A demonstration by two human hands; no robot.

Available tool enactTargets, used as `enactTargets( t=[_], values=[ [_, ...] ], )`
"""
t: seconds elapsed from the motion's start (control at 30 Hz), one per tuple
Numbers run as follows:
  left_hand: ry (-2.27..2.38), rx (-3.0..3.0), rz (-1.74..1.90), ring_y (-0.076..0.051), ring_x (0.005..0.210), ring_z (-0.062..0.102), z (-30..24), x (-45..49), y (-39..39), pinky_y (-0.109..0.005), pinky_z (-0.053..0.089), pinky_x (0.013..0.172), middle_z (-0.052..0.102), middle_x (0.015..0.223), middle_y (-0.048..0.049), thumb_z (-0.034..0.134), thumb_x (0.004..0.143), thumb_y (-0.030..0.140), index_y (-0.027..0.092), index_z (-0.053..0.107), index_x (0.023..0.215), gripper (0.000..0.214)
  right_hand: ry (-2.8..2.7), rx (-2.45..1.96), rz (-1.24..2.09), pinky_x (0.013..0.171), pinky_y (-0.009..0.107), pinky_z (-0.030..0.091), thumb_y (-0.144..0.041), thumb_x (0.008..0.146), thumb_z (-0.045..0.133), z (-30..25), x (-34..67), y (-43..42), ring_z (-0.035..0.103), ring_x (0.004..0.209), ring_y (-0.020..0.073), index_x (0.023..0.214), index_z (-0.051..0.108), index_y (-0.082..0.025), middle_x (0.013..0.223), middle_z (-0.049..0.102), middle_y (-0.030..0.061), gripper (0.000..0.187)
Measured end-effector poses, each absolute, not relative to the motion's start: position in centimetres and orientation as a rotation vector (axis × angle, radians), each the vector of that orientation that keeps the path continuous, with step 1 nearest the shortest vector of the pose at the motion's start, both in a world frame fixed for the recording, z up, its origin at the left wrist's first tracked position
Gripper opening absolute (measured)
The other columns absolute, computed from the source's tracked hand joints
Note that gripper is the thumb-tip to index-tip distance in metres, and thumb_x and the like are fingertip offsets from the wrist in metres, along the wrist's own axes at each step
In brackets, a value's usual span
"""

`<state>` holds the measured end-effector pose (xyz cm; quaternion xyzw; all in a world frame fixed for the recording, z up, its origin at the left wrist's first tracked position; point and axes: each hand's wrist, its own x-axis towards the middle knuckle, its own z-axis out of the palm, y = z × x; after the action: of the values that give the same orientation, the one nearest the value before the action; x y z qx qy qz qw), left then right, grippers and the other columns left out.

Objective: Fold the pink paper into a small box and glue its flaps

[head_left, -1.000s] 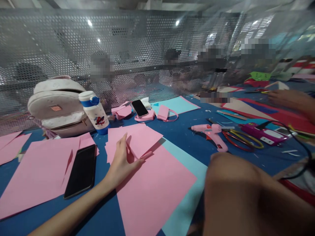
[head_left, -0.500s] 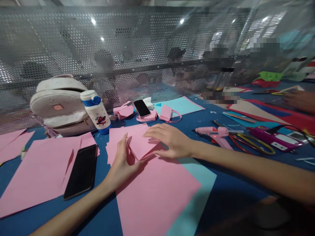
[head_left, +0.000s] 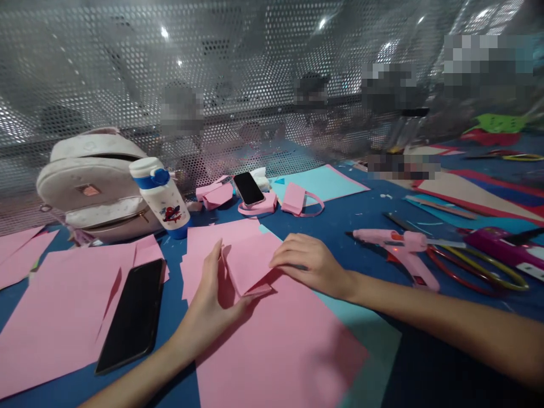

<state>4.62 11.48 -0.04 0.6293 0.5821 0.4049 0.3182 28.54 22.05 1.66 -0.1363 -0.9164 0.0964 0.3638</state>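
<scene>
A small box-like piece of folded pink paper (head_left: 251,262) sits over pink sheets in front of me. My left hand (head_left: 212,300) holds it from the left, fingers along its far left side and thumb at the near edge. My right hand (head_left: 312,263) pinches its right edge, with fingers bent and thumb hidden beneath. One near flap stands slightly away from the box. Under both hands lies a large pink sheet (head_left: 272,351), with a light blue sheet (head_left: 374,334) showing below its right side.
To the left are a black phone (head_left: 134,317), pink sheets (head_left: 63,306), a backpack (head_left: 97,181) and a bottle (head_left: 164,198). Small pink paper bags (head_left: 294,198) and another phone (head_left: 249,188) stand behind. A pink glue gun (head_left: 399,249) and scissors (head_left: 480,266) lie right.
My right hand has slid from over the top of the folded paper to its right edge, and its fingers have drawn together. My left hand keeps its hold. The view has shifted slightly.
</scene>
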Motion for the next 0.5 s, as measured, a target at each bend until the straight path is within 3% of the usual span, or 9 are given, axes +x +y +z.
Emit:
enactTargets(
  t=[0.17, 0.33, 0.5],
  values=[
    [1.398, 1.583, 1.118, -0.031, 0.154, 0.019, -0.5, 4.3, 11.8, -0.05, 0.024, 0.124, 0.017, 0.167, -0.0107, 0.073, 0.083, 0.041, 0.032, 0.008, 0.157, 0.099, -2.217, -0.351, 0.373, 0.076, 0.031, 0.048, -0.016, 0.095, 0.063, 2.4, 28.3, 21.2, 0.064, 0.08, 0.0159, 0.097, 0.073, -0.019, 0.089, 0.075, 0.0048, 0.01],
    [1.201, 1.328, 1.256, -0.034, 0.151, 0.026, -0.1, 4.3, 12.2, -0.049, 0.038, 0.117, 0.026, 0.164, -0.013, 0.075, 0.08, 0.051, 0.033, 0.012, 0.158, 0.102, -2.121, -0.378, 0.48, 0.072, 0.03, 0.05, -0.015, 0.094, 0.064, 2.7, 28.1, 19.8, 0.063, 0.077, 0.0159, 0.098, 0.074, -0.02, 0.086, 0.074, 0.0048, 0.011],
    [1.097, 1.072, 1.171, -0.039, 0.146, 0.035, 0.9, 4.7, 11.9, -0.051, 0.045, 0.11, 0.024, 0.165, -0.0123, 0.079, 0.075, 0.055, 0.036, 0.012, 0.159, 0.109, -2.087, -0.352, 0.53, 0.071, 0.029, 0.051, -0.015, 0.094, 0.064, 3.0, 27.9, 18.8, 0.065, 0.077, 0.0155, 0.097, 0.074, -0.02, 0.084, 0.074, 0.0043, 0.012]
  ],
)
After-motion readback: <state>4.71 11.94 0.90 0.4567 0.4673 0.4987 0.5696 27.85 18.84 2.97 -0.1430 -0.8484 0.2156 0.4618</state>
